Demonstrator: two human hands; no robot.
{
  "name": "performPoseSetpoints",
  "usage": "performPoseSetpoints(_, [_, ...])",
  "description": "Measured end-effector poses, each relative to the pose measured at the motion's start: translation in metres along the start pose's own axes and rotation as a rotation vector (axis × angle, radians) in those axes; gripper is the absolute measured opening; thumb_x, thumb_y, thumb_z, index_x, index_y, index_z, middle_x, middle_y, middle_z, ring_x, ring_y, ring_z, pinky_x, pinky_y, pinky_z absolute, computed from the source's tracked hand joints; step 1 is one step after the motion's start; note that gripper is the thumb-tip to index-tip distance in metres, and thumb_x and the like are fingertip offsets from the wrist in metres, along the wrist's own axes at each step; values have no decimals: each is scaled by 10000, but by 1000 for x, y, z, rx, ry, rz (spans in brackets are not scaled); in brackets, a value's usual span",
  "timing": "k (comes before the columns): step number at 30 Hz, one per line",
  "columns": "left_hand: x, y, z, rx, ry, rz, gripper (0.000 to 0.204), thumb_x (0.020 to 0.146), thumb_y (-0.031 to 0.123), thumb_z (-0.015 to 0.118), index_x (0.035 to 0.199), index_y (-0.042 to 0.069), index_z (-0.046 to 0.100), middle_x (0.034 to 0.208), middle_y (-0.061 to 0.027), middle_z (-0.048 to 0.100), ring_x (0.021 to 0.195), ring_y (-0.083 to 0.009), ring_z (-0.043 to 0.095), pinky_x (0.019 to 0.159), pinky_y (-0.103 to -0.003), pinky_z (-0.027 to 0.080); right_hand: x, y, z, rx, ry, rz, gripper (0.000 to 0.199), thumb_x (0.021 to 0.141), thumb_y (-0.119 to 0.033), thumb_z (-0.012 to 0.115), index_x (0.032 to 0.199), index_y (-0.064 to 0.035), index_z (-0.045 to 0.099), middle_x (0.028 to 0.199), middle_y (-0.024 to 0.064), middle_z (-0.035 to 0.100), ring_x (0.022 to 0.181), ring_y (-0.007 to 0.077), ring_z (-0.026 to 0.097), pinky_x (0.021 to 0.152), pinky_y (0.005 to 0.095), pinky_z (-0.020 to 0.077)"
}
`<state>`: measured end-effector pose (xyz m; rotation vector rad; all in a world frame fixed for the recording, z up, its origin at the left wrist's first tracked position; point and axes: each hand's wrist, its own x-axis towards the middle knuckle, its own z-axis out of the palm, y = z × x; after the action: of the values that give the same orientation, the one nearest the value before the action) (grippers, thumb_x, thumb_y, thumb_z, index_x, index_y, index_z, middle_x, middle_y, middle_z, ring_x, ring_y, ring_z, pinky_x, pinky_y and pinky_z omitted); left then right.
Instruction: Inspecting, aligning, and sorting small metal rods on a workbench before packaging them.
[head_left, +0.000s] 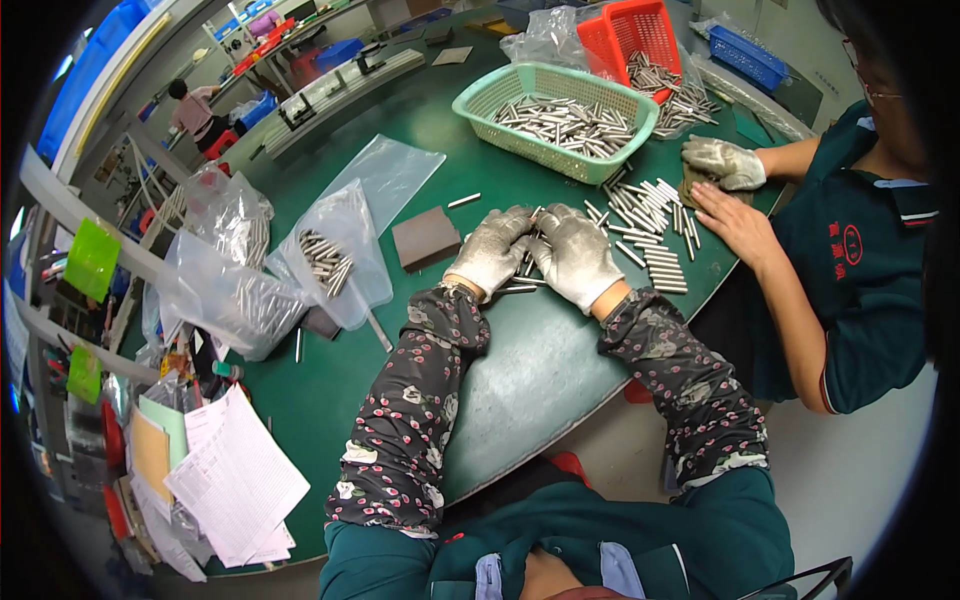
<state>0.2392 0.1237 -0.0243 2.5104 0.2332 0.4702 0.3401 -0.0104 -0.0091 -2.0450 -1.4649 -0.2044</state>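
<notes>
In the middle of the green table, my left hand (494, 248) and my right hand (578, 258) meet, both in greyish-white work gloves. Their fingers are closed around a small group of short metal pins (527, 266), mostly hidden by the gloves. A few more pins (518, 289) lie just below the hands. Left of my left hand rests a flat brown-grey block (426, 239), with a single pin (464, 200) beyond it. To the right of my right hand, loose pins (640, 207) are spread out, and a neat row of pins (665, 270) lies near the table edge.
A light green basket (476, 118) full of pins stands at the back. Behind it, a red basket (605, 45) tips out pins. Plastic bags of pins (262, 300) and papers (240, 475) occupy the left. At right, a co-worker's gloved hand (722, 162) and bare hand (738, 222) handle a cloth.
</notes>
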Motion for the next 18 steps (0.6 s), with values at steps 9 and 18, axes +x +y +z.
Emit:
performPoseSetpoints(9, [-75, 31, -20, -23, -35, -17, 401, 855, 205, 537, 1234, 75, 522, 1264, -164, 522, 1230, -360, 427, 1100, -450, 251, -31, -22, -15, -132, -282, -243, 784, 750, -605, 556, 1291, -42, 485, 1331, 229, 439, 1293, 400, 341, 1098, 509, 193])
performPoseSetpoints(18, [-155, 70, -26, 233, 0, 105, 371, 885, 239, 543, 1191, 30, 526, 1298, -194, 468, 1241, -338, 421, 1068, -461, 302, -76, -63, -14, 136, -175, -358, 550, 696, -344, 680, 1150, -47, 588, 1166, 152, 549, 1152, 323, 468, 1006, 464, 323])
